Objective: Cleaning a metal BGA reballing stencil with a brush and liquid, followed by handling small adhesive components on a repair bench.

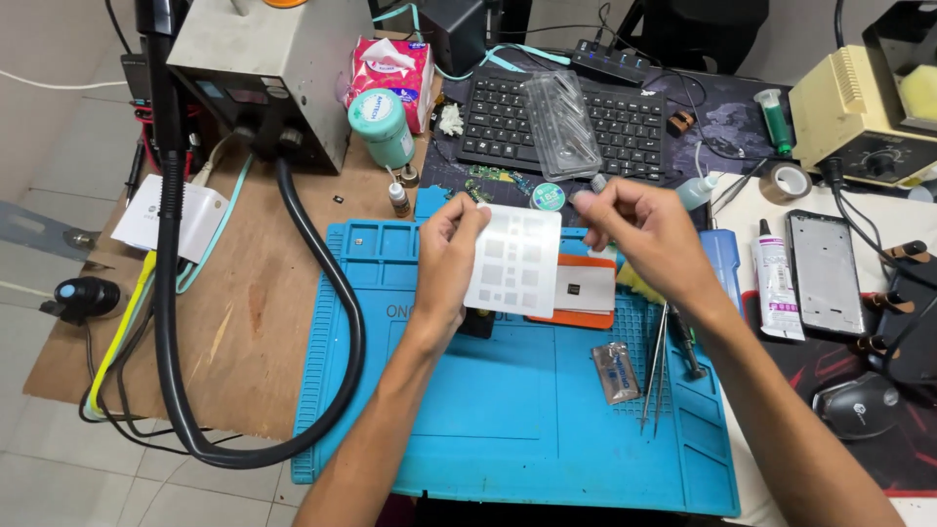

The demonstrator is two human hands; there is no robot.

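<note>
Currently, a thin, pale stencil sheet (514,259) patterned with small grey squares is pinched at its left edge between the thumb and fingers of the left hand (447,256), and is held upright above the blue work mat (508,420), clear of its surface. Something small and pale is pinched between the fingertips (589,198) of the right hand (649,239) just beside the sheet's upper right corner; what it is cannot be told, since it is largely hidden by the fingers.

Just behind and below the sheet, a white card with a small dark chip (584,285) is seen lying on an orange card (576,317) on the mat. Nearer the front edge, a small silvery packet (616,372) and a pair of tweezers (654,371) are laid out, near the right forearm. Beyond the mat, a black keyboard (576,122) with a clear plastic tray (561,122) on it is found, and a thick black hose (332,322) is curved along the mat's left side.

The step in hand is judged to be the inspection or readying of the stencil sheet, held up between both hands. For the next move, a steady, light grip would be called for, so that the thin sheet is not bent, and care that the chip beneath is not knocked.
</note>
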